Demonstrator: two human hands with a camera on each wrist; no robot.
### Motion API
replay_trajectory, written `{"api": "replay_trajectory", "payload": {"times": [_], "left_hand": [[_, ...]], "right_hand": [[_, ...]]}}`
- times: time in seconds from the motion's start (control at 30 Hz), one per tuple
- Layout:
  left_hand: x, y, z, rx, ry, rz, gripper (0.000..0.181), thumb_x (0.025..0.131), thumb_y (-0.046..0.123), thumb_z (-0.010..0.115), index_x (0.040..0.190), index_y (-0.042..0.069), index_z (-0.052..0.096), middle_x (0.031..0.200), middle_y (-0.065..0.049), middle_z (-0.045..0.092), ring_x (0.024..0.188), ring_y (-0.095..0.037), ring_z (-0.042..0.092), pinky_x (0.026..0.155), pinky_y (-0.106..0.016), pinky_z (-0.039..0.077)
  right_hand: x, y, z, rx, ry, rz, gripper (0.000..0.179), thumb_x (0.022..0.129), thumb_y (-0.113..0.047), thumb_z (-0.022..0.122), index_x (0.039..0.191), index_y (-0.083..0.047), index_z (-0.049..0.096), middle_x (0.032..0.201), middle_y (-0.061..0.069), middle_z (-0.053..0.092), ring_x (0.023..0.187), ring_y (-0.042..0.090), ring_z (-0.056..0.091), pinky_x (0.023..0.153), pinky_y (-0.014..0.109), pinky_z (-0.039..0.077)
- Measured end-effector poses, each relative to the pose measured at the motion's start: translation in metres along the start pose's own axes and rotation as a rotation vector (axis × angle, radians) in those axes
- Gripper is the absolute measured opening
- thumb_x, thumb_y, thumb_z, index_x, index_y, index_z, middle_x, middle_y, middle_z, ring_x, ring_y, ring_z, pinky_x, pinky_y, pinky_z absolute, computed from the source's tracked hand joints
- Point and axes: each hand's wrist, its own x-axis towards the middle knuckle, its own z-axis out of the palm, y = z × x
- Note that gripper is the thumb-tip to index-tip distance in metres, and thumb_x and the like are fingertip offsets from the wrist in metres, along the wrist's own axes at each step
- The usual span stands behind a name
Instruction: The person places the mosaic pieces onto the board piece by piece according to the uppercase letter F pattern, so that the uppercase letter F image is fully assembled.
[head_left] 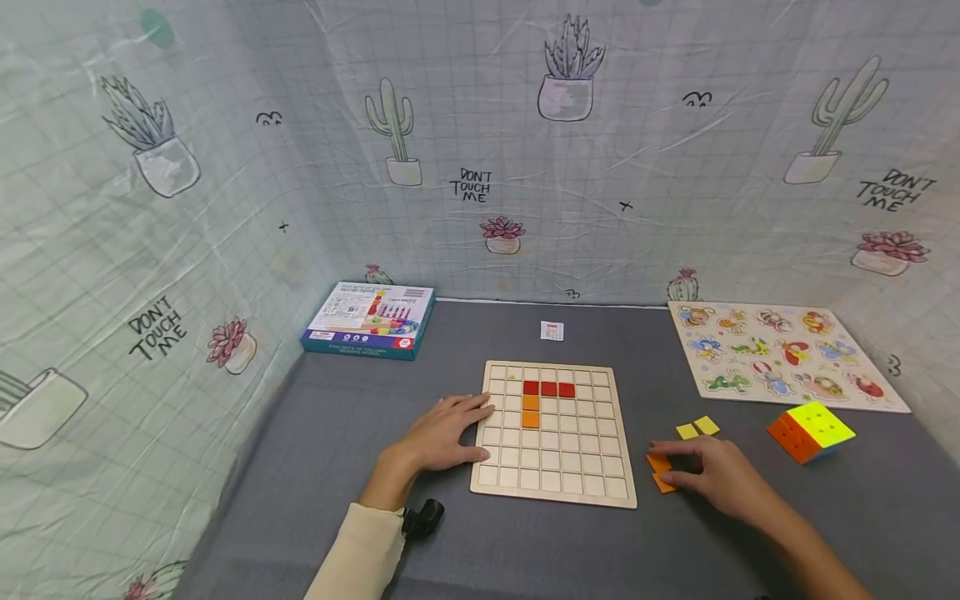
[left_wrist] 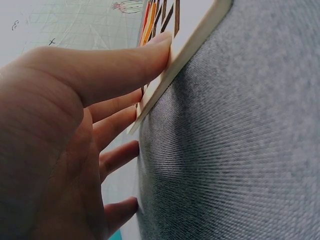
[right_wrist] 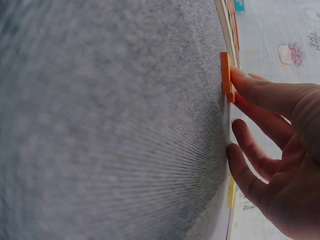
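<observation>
- Left hand [head_left: 444,437]: fingers spread, gripping nothing, set against the board's [head_left: 551,482] left edge, apparently steadying it.
- Right hand [head_left: 712,475]: loosely curved, thumb and forefinger apart, touching orange tiles [head_left: 663,484] right of the board, seemingly for easy reach.

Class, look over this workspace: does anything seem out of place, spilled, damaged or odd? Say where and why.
One small oddity: a faint yellowish mark in the top row of the wooden grid board, while its other bare squares look plain. It is too small to identify. Nothing looks spilled or broken.
</observation>
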Motion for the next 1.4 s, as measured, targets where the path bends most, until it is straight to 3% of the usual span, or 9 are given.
{"api": "replay_trajectory", "payload": {"times": [0.1,0.2,0.43,0.57,0.87,0.97,1.13,1.4], "left_hand": [[0.0,0.0,0.0,0.004,-0.005,0.001,0.072,0.092,0.041,0.072,0.155,0.02,0.045,0.168,0.001,0.035,0.154,-0.032,0.032,0.123,-0.063,0.028],[-0.001,0.0,-0.001,0.006,-0.008,0.006,0.072,0.092,0.041,0.072,0.155,0.019,0.045,0.168,0.0,0.035,0.154,-0.032,0.033,0.124,-0.063,0.027],[-0.001,0.001,-0.001,0.006,-0.012,0.003,0.072,0.093,0.041,0.071,0.156,0.019,0.044,0.168,0.002,0.034,0.155,-0.032,0.031,0.126,-0.062,0.023],[-0.001,0.0,-0.001,0.007,-0.004,0.004,0.072,0.093,0.041,0.072,0.156,0.019,0.045,0.168,0.001,0.035,0.154,-0.032,0.032,0.126,-0.062,0.024],[-0.002,0.002,-0.003,0.006,-0.012,-0.003,0.072,0.093,0.041,0.072,0.155,0.019,0.045,0.168,0.0,0.035,0.154,-0.032,0.033,0.127,-0.061,0.023],[-0.002,0.003,-0.003,0.006,-0.01,-0.003,0.071,0.092,0.041,0.072,0.155,0.018,0.046,0.167,0.0,0.036,0.154,-0.032,0.033,0.127,-0.061,0.023],[-0.002,0.003,-0.003,0.003,-0.007,-0.004,0.071,0.092,0.041,0.072,0.154,0.018,0.047,0.167,0.0,0.037,0.154,-0.032,0.034,0.127,-0.061,0.023],[-0.002,0.002,-0.002,-0.002,-0.006,-0.004,0.072,0.092,0.041,0.072,0.155,0.018,0.046,0.167,0.0,0.036,0.154,-0.032,0.033,0.126,-0.062,0.024]], "right_hand": [[0.0,0.0,0.0,0.009,-0.008,0.009,0.038,0.08,-0.024,0.085,0.117,-0.021,0.079,0.115,-0.004,0.079,0.111,0.029,0.071,0.089,0.045,0.058],[0.0,0.0,0.0,0.015,-0.012,0.024,0.036,0.08,-0.025,0.085,0.115,-0.022,0.079,0.113,-0.005,0.079,0.11,0.027,0.071,0.09,0.045,0.058],[0.001,0.002,0.001,0.029,0.047,-0.009,0.024,0.076,-0.024,0.088,0.1,-0.025,0.082,0.106,-0.005,0.08,0.1,0.016,0.072,0.084,0.028,0.058],[0.001,0.002,0.002,0.028,0.086,-0.039,0.02,0.075,-0.024,0.089,0.093,-0.028,0.081,0.102,-0.008,0.078,0.095,0.006,0.069,0.083,0.026,0.057],[0.001,0.0,0.002,0.107,0.049,-0.031,0.021,0.077,-0.016,0.087,0.096,-0.017,0.081,0.099,-0.002,0.075,0.075,-0.009,0.057,0.066,0.018,0.053],[0.002,-0.002,0.002,0.075,0.057,-0.027,0.019,0.078,-0.018,0.086,0.097,-0.016,0.081,0.1,-0.002,0.076,0.077,-0.004,0.06,0.068,0.02,0.053],[0.008,-0.013,0.001,0.013,0.09,-0.012,0.018,0.081,-0.023,0.085,0.098,-0.019,0.082,0.106,-0.001,0.077,0.097,0.019,0.072,0.08,0.029,0.058],[0.027,-0.043,0.008,0.103,0.118,-0.019,0.016,0.084,-0.016,0.082,0.099,-0.011,0.082,0.112,0.008,0.076,0.103,0.028,0.072,0.075,0.022,0.058]]}}
